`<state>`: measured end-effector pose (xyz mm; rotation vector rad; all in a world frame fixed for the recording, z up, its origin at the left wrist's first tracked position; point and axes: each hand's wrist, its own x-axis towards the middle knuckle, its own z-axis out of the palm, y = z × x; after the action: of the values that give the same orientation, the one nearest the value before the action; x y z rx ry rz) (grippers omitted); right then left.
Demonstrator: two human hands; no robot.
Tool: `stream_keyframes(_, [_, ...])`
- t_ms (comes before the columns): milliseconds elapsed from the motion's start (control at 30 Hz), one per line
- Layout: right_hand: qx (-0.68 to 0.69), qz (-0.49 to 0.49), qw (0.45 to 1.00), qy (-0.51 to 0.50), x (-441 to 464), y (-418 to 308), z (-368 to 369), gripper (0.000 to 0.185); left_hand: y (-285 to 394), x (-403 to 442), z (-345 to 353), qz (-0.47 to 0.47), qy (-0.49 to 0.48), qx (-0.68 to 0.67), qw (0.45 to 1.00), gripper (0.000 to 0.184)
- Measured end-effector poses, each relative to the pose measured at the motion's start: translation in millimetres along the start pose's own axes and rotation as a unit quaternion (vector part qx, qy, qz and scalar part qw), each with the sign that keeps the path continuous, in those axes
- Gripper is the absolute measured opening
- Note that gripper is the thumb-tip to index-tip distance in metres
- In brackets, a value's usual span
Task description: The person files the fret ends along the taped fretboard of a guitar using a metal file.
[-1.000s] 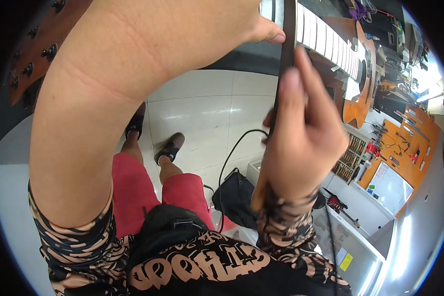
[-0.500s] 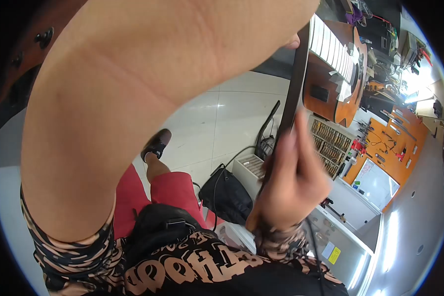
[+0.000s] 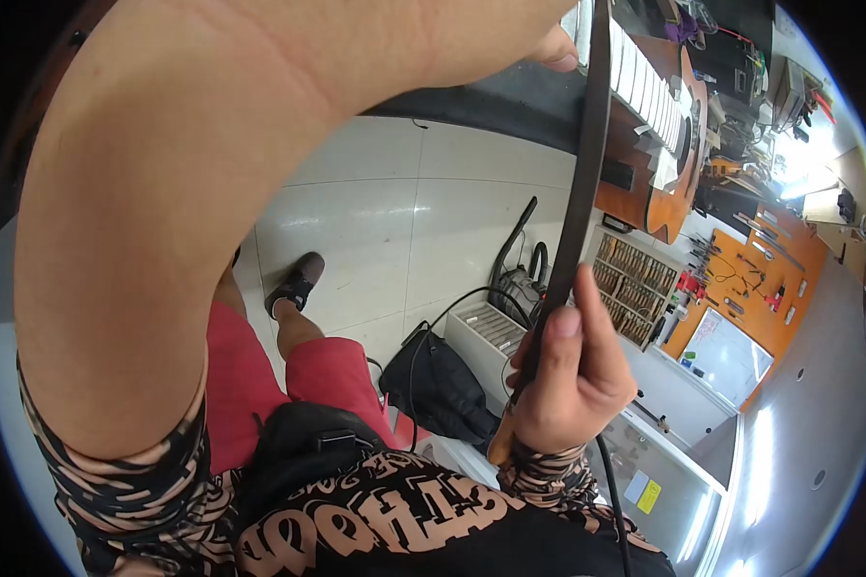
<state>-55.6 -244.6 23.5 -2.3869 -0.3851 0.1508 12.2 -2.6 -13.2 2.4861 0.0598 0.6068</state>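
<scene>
My right hand [image 3: 575, 389] is closed around a long, dark, flat file [image 3: 574, 207], with its wooden handle [image 3: 500, 438] showing below the fist. The index finger lies stretched along the blade. The file slants upward and leaves the top edge of view, passing in front of an acoustic guitar. White tape covers the guitar's fretboard [image 3: 649, 91], and tape pieces hang by the soundhole of the brown body [image 3: 635, 197]. At the top edge, my left hand [image 3: 556, 50] is beside the file and the guitar neck; only a thumb or fingertip shows, and its grip is hidden.
The guitar is by a dark bench edge [image 3: 500, 101]. Below are a vacuum cleaner [image 3: 520, 288], a black bag [image 3: 438, 385] and a drawer-like box [image 3: 491, 325] on the tiled floor. A black cable [image 3: 609, 481] runs near my right arm. Tools hang on an orange board [image 3: 741, 279].
My right hand has shifted slightly down with the file and is less blurred. My left forearm has moved up and left, uncovering more of the bench edge and floor.
</scene>
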Motion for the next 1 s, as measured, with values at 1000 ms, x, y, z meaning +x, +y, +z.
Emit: stream_keyframes(1000, [-0.034, -0.025, 0.999, 0.009, 13.1, 5.6, 11.6, 0.031, 1.9, -10.4, -16.1, -0.003, -0.006, -0.009, 1.000, 0.033])
